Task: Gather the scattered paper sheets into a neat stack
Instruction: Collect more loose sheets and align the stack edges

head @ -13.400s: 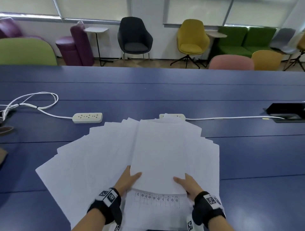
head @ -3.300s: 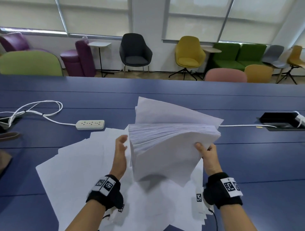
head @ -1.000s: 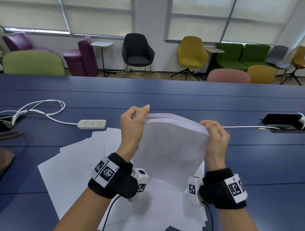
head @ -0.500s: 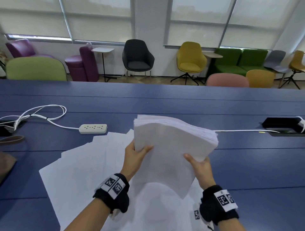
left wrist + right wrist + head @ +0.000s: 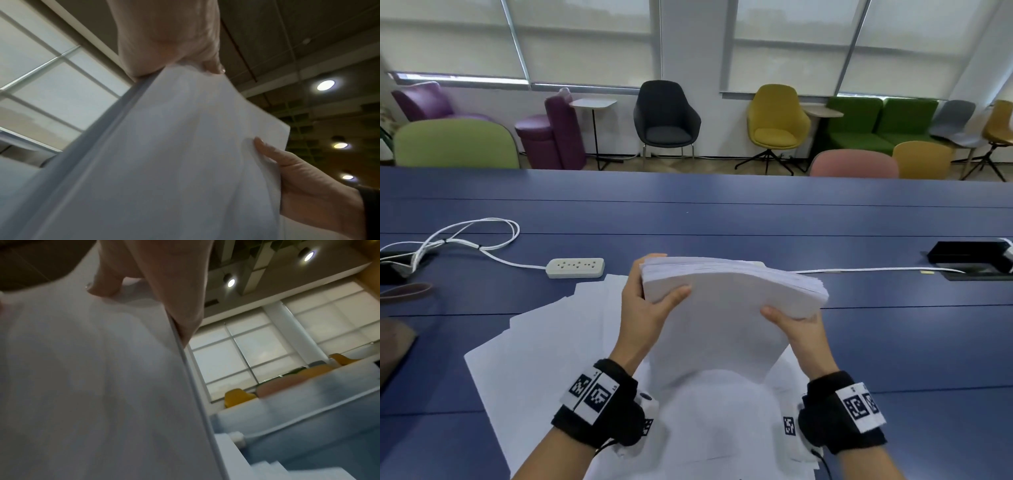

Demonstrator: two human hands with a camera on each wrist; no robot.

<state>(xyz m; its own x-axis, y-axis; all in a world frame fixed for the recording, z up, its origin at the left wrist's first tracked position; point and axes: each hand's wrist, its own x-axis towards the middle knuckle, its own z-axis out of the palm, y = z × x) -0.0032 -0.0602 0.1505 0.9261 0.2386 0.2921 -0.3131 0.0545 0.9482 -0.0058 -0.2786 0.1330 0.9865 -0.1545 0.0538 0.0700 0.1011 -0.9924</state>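
I hold a thick stack of white paper [image 5: 726, 308] upright and tilted above the blue table [image 5: 722, 212]. My left hand [image 5: 643, 308] grips its left edge, thumb on the near face. On the other side, my right hand [image 5: 794, 329] grips the right edge with its thumb on the near face too. Both wrist views show the stack [image 5: 164, 162] [image 5: 82, 386] from below, with the left hand [image 5: 170, 37] and the right hand [image 5: 156, 280] at its edges. More loose sheets [image 5: 544, 349] lie fanned on the table under and left of the stack.
A white power strip [image 5: 575, 268] with a looped cord [image 5: 465, 236] lies at the left behind the sheets. A white cable [image 5: 866, 270] runs right to a black cable box [image 5: 969, 255]. Coloured chairs [image 5: 777, 120] stand beyond the far edge.
Over the last second my hands slid from the stack's top edge down to its sides. The stack has dropped a little and tipped back, so its top edge faces me.
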